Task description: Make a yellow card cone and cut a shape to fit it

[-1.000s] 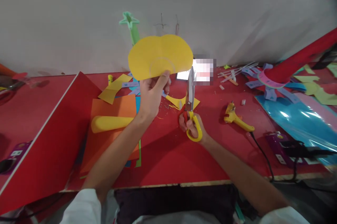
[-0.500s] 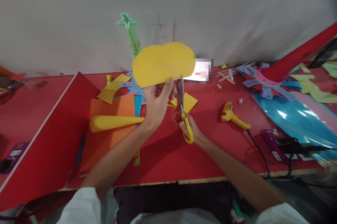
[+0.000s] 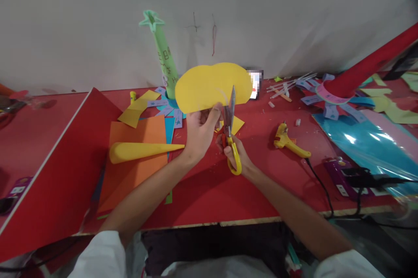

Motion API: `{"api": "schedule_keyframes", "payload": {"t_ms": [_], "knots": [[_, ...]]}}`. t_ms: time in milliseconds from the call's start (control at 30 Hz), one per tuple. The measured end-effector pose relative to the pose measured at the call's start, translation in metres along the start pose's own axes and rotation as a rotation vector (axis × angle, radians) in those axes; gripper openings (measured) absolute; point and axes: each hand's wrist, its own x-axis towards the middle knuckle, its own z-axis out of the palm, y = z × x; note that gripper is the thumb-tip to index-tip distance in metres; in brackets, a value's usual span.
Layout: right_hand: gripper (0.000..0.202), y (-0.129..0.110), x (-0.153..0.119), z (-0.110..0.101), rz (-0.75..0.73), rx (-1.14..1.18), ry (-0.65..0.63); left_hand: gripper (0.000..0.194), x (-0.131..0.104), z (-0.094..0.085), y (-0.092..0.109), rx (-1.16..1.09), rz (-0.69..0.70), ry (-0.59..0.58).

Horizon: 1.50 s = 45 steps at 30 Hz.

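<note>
A rounded yellow paper piece (image 3: 212,86) is raised above the red table, its lower edge pinched by my left hand (image 3: 202,132). Yellow-handled scissors (image 3: 234,156) are gripped in my right hand (image 3: 237,152), blades pointing up and slightly apart at the lower right edge of the paper. Whether the blades touch the paper is hard to tell. Below and left of my left hand, a yellow paper cone (image 3: 140,152) lies on orange sheets (image 3: 130,186).
A green paper tower (image 3: 165,58) stands behind. On the right lie a yellow glue gun (image 3: 290,142), a purple power strip (image 3: 342,178), blue wrapped sheets (image 3: 365,143) and a red cone (image 3: 369,69). A red board (image 3: 62,173) stands upright at left.
The yellow paper and my left hand have moved right and slightly down. My right hand and the scissors have shifted slightly right, with the blades now tilted rightward.
</note>
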Motion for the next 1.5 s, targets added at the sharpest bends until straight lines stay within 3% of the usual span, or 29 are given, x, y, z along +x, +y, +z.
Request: {"api": "schedule_keyframes", "payload": {"t_ms": [1500], "knots": [[0.076,-0.014,-0.001,-0.006,0.012,-0.097,0.028,0.048,-0.002,-0.004,-0.001,-0.010,-0.009,0.030]]}}
